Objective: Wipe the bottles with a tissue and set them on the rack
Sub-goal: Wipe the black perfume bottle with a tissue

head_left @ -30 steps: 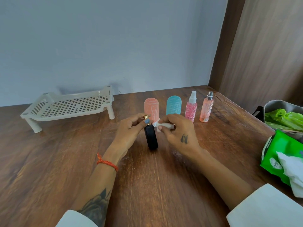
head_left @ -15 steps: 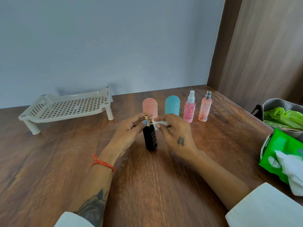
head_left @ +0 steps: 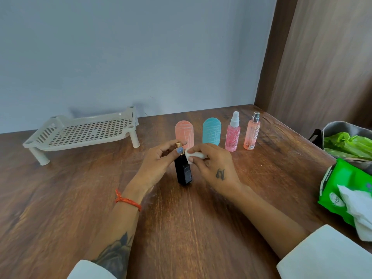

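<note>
A black bottle [head_left: 183, 171] with a gold neck stands upright at the table's middle. My left hand [head_left: 157, 164] pinches its gold top. My right hand [head_left: 213, 164] holds a folded white tissue [head_left: 194, 155] against the bottle's shoulder. Behind stand a salmon-pink rounded bottle [head_left: 184, 133], a teal rounded bottle [head_left: 211, 131], a pink spray bottle [head_left: 233, 133] with a white nozzle, and a peach spray bottle [head_left: 251, 132] with a silver nozzle. The beige slotted rack [head_left: 80, 133] sits empty at the back left.
A green tissue pack [head_left: 340, 190] with a white tissue sticking out lies at the right edge. Behind it a grey bin [head_left: 342, 126] holds a green bag. A wall runs along the back and a wooden panel along the right.
The black bottle has been turned from tilted to upright. My right hand with the tissue has shifted from the bottle's neck down to its shoulder. My left hand keeps its pinch on the top.
</note>
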Demonstrator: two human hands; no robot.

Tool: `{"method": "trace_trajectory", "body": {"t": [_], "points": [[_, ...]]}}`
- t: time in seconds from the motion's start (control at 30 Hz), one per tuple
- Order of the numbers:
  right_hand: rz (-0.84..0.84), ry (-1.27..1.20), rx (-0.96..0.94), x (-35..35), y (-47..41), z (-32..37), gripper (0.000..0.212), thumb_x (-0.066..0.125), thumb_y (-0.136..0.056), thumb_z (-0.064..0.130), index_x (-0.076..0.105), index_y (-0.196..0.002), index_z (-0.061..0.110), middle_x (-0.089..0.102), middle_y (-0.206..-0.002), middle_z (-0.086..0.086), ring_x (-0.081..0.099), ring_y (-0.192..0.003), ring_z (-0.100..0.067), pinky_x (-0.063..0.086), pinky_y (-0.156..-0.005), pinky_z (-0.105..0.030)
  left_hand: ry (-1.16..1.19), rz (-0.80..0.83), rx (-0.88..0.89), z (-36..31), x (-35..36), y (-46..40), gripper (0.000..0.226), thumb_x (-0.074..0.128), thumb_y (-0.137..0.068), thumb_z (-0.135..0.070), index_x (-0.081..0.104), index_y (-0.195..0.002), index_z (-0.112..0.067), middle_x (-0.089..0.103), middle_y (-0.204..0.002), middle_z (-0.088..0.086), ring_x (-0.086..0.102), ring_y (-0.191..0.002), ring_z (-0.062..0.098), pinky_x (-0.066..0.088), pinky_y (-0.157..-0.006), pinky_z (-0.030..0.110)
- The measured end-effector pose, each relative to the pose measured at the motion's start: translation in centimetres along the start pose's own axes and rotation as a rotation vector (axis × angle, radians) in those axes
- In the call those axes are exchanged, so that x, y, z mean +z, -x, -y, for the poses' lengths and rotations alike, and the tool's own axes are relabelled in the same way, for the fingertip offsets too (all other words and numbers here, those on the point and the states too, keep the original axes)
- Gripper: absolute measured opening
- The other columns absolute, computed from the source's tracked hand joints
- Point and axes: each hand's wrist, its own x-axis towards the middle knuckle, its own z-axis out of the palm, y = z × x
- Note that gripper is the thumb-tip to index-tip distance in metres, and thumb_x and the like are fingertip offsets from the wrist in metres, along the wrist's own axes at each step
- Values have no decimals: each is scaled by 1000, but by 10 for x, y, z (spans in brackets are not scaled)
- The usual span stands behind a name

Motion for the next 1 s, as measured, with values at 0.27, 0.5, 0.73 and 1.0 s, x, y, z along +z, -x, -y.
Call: {"method": "trace_trajectory", "body": {"t": [0.27, 0.5, 0.73, 1.0], "points": [[34, -10, -140, 2, 4, 7, 20, 74, -75, 13, 71, -95, 15, 67, -97, 2, 58, -92, -10, 44, -80, -17, -1, -48, -9, 6, 1, -3, 24, 56, -92, -20, 64, -114, -27, 68, -111, -5, 61, -109, 8, 45, -102, 37], [60, -27, -64, 2, 2, 3, 14, 72, -77, 12, 69, -89, 18, 64, -94, 6, 56, -88, -4, 41, -76, -10, -26, -7, -43, 2, 1, -2, 31, 53, -93, -25, 57, -124, -30, 65, -120, -3, 55, -117, 8, 41, -104, 30], [-32, 39, -90, -2, 1, 3, 15, 74, -75, 14, 70, -90, 16, 67, -91, 3, 55, -86, -8, 40, -73, -15, -31, -41, -37, 2, 1, -2, 28, 54, -94, -23, 60, -121, -28, 66, -116, -4, 57, -111, 6, 43, -97, 25], [140, -30, -121, 0, 4, 6, 19, 72, -75, 10, 71, -91, 19, 63, -96, 4, 57, -91, -11, 48, -76, -23, -66, -19, -15, 1, -2, -2, 35, 58, -91, -24, 58, -125, -25, 68, -112, -6, 61, -106, 1, 47, -90, 17]]}}
